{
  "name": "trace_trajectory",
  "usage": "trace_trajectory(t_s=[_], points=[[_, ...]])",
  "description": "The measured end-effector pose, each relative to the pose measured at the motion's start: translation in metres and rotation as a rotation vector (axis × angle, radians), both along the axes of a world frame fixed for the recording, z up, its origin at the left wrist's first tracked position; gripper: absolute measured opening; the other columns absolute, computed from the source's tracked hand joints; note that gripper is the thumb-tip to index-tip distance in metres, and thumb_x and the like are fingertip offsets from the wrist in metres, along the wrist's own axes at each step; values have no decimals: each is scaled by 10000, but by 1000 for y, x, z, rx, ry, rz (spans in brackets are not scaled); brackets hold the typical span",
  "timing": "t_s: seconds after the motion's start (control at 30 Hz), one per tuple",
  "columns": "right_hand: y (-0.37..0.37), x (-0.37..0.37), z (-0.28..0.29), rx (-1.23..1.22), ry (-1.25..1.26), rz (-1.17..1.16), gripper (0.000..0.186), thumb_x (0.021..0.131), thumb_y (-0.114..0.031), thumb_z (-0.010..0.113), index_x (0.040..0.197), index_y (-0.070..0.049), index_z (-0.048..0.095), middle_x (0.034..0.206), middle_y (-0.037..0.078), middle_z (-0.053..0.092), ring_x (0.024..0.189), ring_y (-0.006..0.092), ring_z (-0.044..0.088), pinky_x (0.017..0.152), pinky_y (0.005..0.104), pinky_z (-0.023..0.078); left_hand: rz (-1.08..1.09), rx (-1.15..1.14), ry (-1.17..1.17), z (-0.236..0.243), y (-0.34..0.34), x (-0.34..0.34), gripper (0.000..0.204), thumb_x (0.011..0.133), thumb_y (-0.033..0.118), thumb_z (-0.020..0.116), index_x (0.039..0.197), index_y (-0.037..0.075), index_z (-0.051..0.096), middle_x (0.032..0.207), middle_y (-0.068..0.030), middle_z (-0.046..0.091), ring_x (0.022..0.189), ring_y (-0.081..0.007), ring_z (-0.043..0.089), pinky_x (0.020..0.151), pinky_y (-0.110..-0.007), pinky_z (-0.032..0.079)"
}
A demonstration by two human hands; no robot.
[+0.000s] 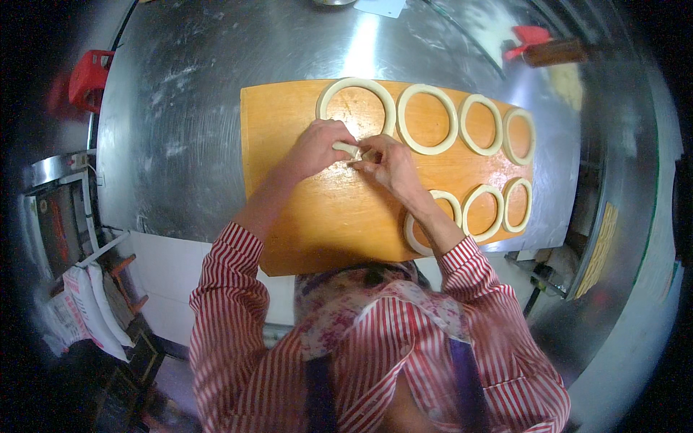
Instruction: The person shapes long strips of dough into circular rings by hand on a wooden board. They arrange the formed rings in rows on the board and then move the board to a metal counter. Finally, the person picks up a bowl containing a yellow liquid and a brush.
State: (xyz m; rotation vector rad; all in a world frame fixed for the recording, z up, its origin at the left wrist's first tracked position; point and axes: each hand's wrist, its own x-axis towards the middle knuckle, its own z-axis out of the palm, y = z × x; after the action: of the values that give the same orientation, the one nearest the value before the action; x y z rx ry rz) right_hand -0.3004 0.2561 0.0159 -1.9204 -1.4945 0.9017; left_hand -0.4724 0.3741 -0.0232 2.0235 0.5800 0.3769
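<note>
Dough ring (356, 94): lay on wooden board (289, 123), lower edge under both hands.
Left hand (317, 148): fingers pinched shut on the ring's end.
Right hand (386, 164): pinched closed on the same spot.

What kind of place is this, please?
Probably a bakery or food workshop: dough rings lie in rows on a wooden board, on a floured steel table, and both hands pinch one ring.

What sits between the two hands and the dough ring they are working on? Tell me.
Nothing visible does. The left hand and the right hand both rest directly on the near edge of the dough ring at the back left of the wooden board. The other dough rings lie off to the right, apart from the hands.
</note>
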Motion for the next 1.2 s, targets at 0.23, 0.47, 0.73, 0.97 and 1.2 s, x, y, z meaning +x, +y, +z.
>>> trace_trajectory(t_s=[0.23, 0.47, 0.73, 0.97, 1.2], points=[[16, -4, -10, -129, 201, -148, 290, 767, -154, 859, 932, 34, 711, 795, 113, 707, 687, 158, 661, 630, 316, 538, -15, -322, -12, 0, 19, -3, 281, 768, 60, 783, 1045, 14, 764, 943, -102, 761, 853, -158, 709, 792, -291, 549], [19, -6, -12, -179, 562, -329, 253, 782, -50, 824, 983, 37, 697, 818, 51, 702, 682, 111, 626, 617, 259, 515, 4, -396, 8, -6, 24, -5, 261, 867, 83, 714, 1119, 25, 749, 967, -123, 763, 871, -144, 700, 801, -290, 546], [13, -4, -16, -156, 379, -264, 245, 772, -1, 786, 997, 37, 697, 851, 47, 699, 722, 91, 602, 649, 245, 504, 84, -351, 28, -7, 7, 1, 268, 897, 114, 675, 1143, 19, 725, 994, -144, 757, 922, -189, 705, 825, -348, 547], [10, 5, -10, -138, 247, -113, 266, 749, 16, 756, 1006, 6, 689, 905, 69, 709, 767, 150, 646, 701, 298, 535, 67, -124, 108, 3, -1, 6, 220, 877, 121, 696, 1064, 6, 704, 955, -127, 720, 965, -278, 678, 906, -394, 509], [5, 41, -5, 55, -231, 434, 345, 727, 17, 703, 1062, -66, 701, 1140, 101, 643, 987, 340, 655, 815, 420, 559, -3, 335, 77, -12, -28, 13, 227, 787, 173, 739, 978, 54, 709, 1060, -98, 653, 1087, -292, 585, 1034, -442, 377]])
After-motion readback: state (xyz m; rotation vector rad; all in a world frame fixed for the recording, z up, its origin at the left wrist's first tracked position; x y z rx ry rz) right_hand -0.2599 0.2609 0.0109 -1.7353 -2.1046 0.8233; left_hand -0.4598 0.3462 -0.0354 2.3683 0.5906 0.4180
